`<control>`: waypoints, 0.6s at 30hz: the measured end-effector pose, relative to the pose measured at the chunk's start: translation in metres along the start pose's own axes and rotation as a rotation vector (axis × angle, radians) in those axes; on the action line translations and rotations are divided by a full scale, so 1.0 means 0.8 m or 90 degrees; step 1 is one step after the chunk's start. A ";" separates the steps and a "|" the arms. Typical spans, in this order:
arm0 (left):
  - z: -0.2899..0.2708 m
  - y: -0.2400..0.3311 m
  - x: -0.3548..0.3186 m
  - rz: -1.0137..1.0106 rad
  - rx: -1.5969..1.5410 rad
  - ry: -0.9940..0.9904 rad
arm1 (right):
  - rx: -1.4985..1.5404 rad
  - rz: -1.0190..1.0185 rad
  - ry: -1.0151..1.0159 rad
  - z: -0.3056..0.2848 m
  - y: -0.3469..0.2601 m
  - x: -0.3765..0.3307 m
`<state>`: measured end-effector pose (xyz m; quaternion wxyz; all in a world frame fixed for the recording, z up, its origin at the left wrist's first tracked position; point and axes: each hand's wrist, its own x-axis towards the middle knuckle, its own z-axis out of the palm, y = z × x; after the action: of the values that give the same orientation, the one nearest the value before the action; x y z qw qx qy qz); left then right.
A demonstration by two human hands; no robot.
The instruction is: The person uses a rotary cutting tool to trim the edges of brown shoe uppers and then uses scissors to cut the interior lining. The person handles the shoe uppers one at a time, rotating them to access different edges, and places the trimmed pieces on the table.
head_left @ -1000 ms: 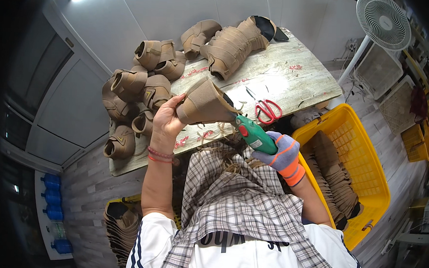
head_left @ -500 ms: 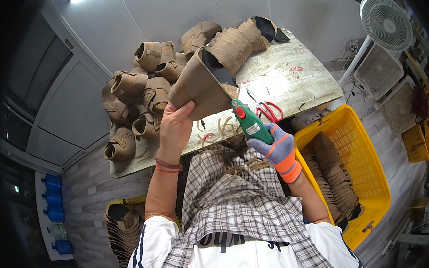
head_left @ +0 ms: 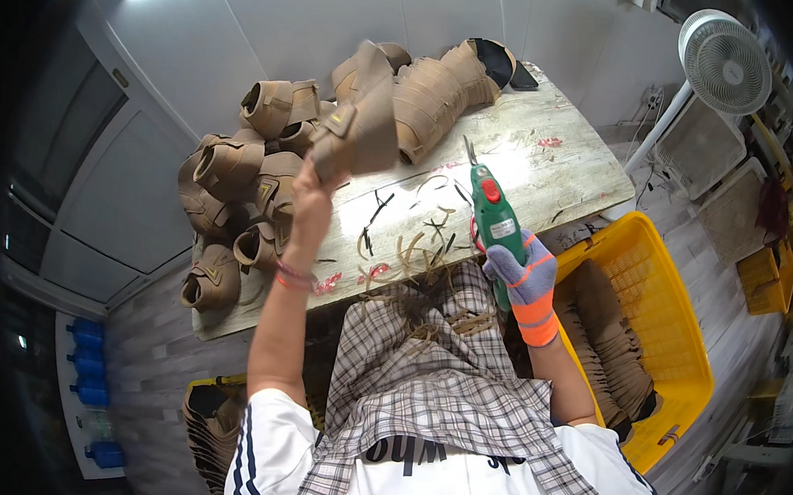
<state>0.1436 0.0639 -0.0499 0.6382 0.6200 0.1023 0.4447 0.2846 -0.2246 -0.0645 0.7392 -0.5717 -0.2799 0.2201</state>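
Observation:
My bare left hand (head_left: 311,198) is closed on the lower edge of a tan shoe upper (head_left: 364,125), held over the left part of the table and blurred by motion. My right hand (head_left: 528,274), in a grey and orange glove, grips green electric scissors (head_left: 495,208) with a red button. Their pointed blades face away from me over the tabletop, apart from the upper. Several finished-looking tan uppers (head_left: 230,169) lie heaped to the left. A nested row of uppers (head_left: 440,97) lies behind. Red-handled scissors (head_left: 475,235) are mostly hidden behind the green tool.
Thin tan and black offcuts litter the worn table (head_left: 544,170) and my checked apron (head_left: 443,393). At the right stands a yellow crate (head_left: 679,325) with stacked brown pieces; another stack (head_left: 212,431) is at lower left. A white fan (head_left: 727,66) stands far right.
My left hand has swung the upper up and left, away from the blades, toward the heap. My right hand has shifted slightly right, turning the electric scissors more upright.

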 end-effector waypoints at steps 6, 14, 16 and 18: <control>-0.056 0.007 0.182 0.367 0.816 0.235 | -0.014 0.005 0.038 -0.023 0.004 -0.002; 0.060 -0.245 0.075 -0.232 0.006 0.270 | -0.025 0.088 0.083 -0.053 0.036 -0.007; 0.080 -0.257 0.081 -0.223 -0.076 0.380 | -0.028 0.103 0.081 -0.054 0.036 -0.010; 0.087 -0.271 0.101 -0.273 -0.190 0.471 | -0.034 0.115 0.084 -0.056 0.041 -0.011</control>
<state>0.3337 0.1068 -0.1926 0.7185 0.2854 0.3847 0.5044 0.3081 -0.2545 -0.1062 0.7177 -0.6272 -0.1839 0.2404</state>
